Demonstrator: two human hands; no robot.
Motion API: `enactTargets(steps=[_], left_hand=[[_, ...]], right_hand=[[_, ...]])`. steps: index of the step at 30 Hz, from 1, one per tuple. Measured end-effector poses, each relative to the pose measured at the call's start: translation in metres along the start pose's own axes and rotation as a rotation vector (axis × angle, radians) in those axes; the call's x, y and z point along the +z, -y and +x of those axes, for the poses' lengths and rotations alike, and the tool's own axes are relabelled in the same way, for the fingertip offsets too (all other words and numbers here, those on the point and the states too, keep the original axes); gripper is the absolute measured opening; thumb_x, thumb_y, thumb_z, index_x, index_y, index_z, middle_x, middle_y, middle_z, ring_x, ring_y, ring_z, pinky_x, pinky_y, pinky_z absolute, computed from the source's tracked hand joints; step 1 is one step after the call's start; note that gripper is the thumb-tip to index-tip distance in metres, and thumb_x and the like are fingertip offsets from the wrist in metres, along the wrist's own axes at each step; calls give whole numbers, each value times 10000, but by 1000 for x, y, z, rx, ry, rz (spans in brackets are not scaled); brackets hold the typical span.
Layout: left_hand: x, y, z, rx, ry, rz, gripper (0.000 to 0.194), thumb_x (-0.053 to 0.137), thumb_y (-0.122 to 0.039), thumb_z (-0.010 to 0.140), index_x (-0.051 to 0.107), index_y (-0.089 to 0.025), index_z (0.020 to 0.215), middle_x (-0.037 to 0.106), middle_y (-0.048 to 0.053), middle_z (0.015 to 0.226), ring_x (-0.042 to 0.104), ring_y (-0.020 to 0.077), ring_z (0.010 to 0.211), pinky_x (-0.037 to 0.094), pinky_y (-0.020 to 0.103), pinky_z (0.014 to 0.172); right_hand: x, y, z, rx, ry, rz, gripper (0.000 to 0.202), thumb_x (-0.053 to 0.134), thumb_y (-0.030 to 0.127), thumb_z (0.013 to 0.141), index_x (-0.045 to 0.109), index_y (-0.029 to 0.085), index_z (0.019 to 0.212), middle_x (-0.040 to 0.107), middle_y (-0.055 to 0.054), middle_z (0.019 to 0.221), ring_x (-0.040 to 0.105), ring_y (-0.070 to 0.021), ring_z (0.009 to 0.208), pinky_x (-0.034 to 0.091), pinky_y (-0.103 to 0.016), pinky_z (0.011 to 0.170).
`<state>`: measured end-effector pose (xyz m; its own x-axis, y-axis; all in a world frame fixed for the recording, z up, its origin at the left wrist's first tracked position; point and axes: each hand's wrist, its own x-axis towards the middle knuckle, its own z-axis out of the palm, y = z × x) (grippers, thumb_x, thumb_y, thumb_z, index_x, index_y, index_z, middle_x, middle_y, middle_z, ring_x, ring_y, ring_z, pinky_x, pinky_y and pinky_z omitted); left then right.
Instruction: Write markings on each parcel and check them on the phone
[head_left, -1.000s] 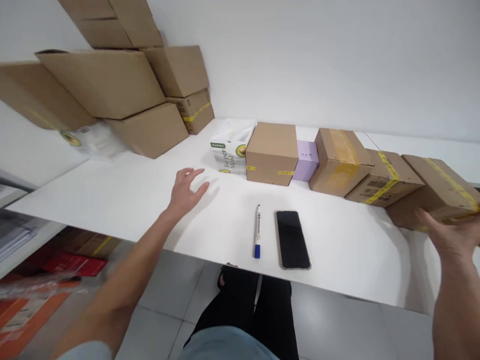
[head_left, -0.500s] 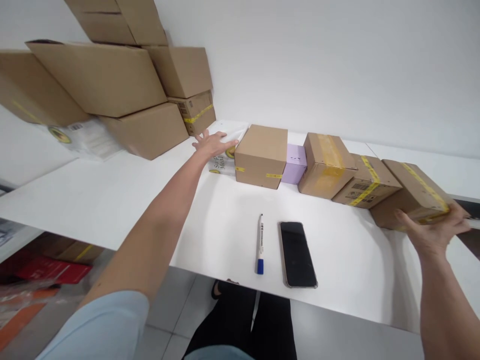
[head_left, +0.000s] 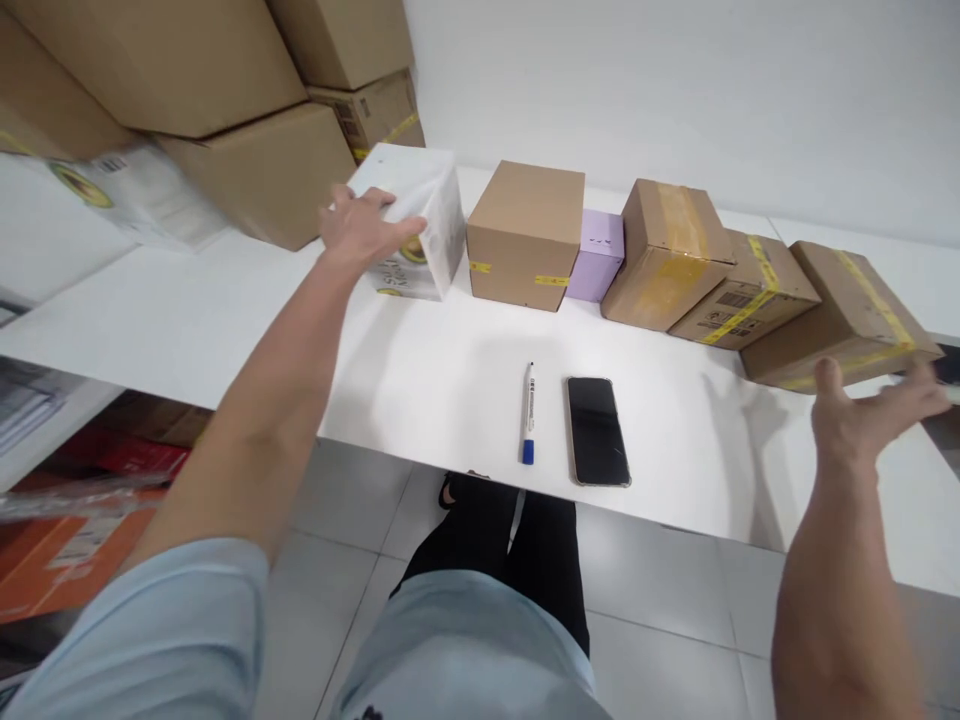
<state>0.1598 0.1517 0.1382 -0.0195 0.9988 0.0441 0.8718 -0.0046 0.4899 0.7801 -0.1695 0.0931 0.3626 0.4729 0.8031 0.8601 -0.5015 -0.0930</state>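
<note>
Head view: Your two hands reach to the ends of a box row on the white worktop (head_left: pixel 465 400); places below are given from the purple box (head_left: pixel 602 262).
Left hand: Your left hand (head_left: pixel 360 232) spreads its fingers over the white carton (head_left: pixel 416 175), thumb near the printed front; how firmly it grips, you cannot tell.
White carton: Left of the purple box, beyond the large brown box (head_left: pixel 525 250), with a slim gap between them; whether its base is flat or slightly raised is unclear.
Right hand: Your right hand (head_left: pixel 862 425) is wide open, far right of the purple box, just in front of the end box (head_left: pixel 847 300); contact is unclear.
Row: Right of the purple box come the wide-taped box (head_left: pixel 671 260), the yellow-taped box (head_left: pixel 750 300) and the end box, close together.
Marker and phone: The marker (head_left: pixel 530 410) and the phone (head_left: pixel 598 430) lie side by side nearer you than the purple box, neither in hand.
Stack: Brown cartons (head_left: pixel 262 180) are piled far left of the purple box.
Progress: The row looks largely formed, six pieces standing in line; the white carton, under your fingers, seems the only unsettled one. Anything further left to do cannot be told.
</note>
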Motion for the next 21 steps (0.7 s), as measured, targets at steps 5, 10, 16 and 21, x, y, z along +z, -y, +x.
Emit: enactTargets(steps=[5,10,16,21], left_hand=[[-38,71,-86,-139,-135,57,809,756,-673,720,619,-196,1359,390,114,1495,336,475,1409,309,672,1126],[-59,98,-187,-35,-226,99,728,751,-701,684,665,-327,1302,448,96,1472,408,470,1343,364,688,1101],[-44,50,-265,224,-270,166,708,674,-772,726,660,-346,1291,511,146,1395,468,469,1215,414,677,978],[-25,17,-283,433,-306,118,778,620,-818,725,615,-350,1345,526,167,1391,483,420,1151,441,580,900]], right_hand=[[-80,153,-67,2,451,465,328,615,462,886,703,181,1032,703,-91,901,645,-210,801,522,-363,716],[-120,283,-105,-735,692,392,316,529,144,923,683,247,1179,724,-73,932,565,-225,880,453,-364,797],[-116,345,-114,-1059,875,108,366,456,1,884,708,200,1059,691,-132,933,539,-256,874,321,-377,738],[-119,335,-114,-1103,832,159,288,479,24,890,677,191,1016,683,-97,866,539,-226,824,319,-360,765]])
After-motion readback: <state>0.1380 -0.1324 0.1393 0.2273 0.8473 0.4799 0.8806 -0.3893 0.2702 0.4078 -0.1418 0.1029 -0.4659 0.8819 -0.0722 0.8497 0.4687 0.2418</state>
